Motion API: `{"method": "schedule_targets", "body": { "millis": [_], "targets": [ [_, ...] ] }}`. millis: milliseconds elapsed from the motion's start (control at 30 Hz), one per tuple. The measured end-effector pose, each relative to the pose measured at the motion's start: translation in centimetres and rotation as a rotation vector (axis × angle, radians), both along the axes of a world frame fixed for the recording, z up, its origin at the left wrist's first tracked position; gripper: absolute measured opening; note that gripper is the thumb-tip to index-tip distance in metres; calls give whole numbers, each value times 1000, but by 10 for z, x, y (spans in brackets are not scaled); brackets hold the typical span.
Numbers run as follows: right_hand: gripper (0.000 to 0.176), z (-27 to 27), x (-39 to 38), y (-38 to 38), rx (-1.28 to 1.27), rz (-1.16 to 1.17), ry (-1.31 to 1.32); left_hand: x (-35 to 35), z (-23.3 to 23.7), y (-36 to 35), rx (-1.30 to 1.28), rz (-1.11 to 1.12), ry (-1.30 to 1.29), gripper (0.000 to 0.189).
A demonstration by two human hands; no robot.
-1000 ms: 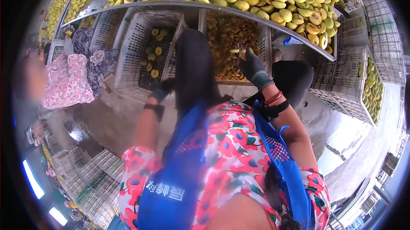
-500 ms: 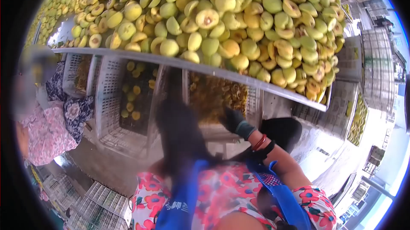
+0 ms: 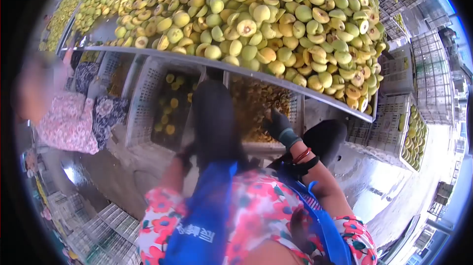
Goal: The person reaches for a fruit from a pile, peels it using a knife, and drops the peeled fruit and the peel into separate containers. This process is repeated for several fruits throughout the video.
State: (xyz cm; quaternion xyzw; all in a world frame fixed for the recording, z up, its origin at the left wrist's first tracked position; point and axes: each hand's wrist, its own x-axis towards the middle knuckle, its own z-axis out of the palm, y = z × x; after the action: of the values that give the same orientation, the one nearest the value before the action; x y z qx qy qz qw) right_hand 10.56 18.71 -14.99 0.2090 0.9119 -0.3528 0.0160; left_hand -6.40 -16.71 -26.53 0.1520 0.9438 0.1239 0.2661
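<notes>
My right hand (image 3: 279,128), in a dark grey glove, is over a crate of brown pits and scraps (image 3: 256,98) under the table edge. Its fingers are curled, and a small brownish piece shows at their tips; I cannot make out what it is. Low beside my left thigh, my left hand (image 3: 186,158) is dark and blurred, its fingers hidden. Above both hands, halved yellow-green peaches (image 3: 246,27) lie heaped on a metal-edged table (image 3: 236,67). To the left, a white crate (image 3: 140,102) holds several yellow fruit pieces (image 3: 170,102) over a dark bottom.
Another person in a pink flowered top (image 3: 66,122) is at the table on the left. On the right stand stacked crates (image 3: 389,117), one with cut fruit (image 3: 415,139). More white crates (image 3: 106,233) are at lower left. The floor (image 3: 369,181) looks wet.
The view has shifted, showing more of the table's far side. My right hand's fingers look more curled over the pits. My left hand has come into view beside my thigh.
</notes>
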Motion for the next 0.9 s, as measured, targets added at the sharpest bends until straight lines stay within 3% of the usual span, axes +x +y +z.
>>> {"method": "schedule_targets", "body": {
  "millis": [133, 233, 300, 367, 433, 533, 567, 633, 733, 867, 900],
  "targets": [
    [31, 17, 28, -29, 18, -73, 226, -66, 116, 59, 412, -23, 397, 29],
    [29, 27, 29, -36, -17, -170, 198, -81, 204, 120, 795, -122, 403, 30],
    [28, 47, 31, -39, 50, -89, 351, -95, 215, 168, 932, -272, 629, 30],
    [26, 61, 34, -44, 55, -118, 340, -101, 226, 220, 1016, -372, 680, 38],
    [24, 68, 28, -45, 1, -247, 187, -126, 206, 272, 981, -420, 684, 48],
    [23, 61, 29, -45, 57, -175, 255, -144, 192, 328, 881, -437, 696, 52],
    [24, 61, 28, -46, 14, -222, 223, -147, 193, 341, 724, -432, 640, 52],
    [25, 61, 30, -46, -28, -277, 180, -144, 202, 361, 408, -420, 520, 51],
    [26, 64, 36, -40, -107, -315, 129, -144, 188, 370, 380, -542, 712, 48],
    [27, 79, 41, -37, -16, -255, 164, -132, 176, 368, 572, -553, 534, 37],
    [27, 78, 42, -36, -3, -252, 199, -123, 179, 363, 616, -507, 483, 42]
  ]
}}
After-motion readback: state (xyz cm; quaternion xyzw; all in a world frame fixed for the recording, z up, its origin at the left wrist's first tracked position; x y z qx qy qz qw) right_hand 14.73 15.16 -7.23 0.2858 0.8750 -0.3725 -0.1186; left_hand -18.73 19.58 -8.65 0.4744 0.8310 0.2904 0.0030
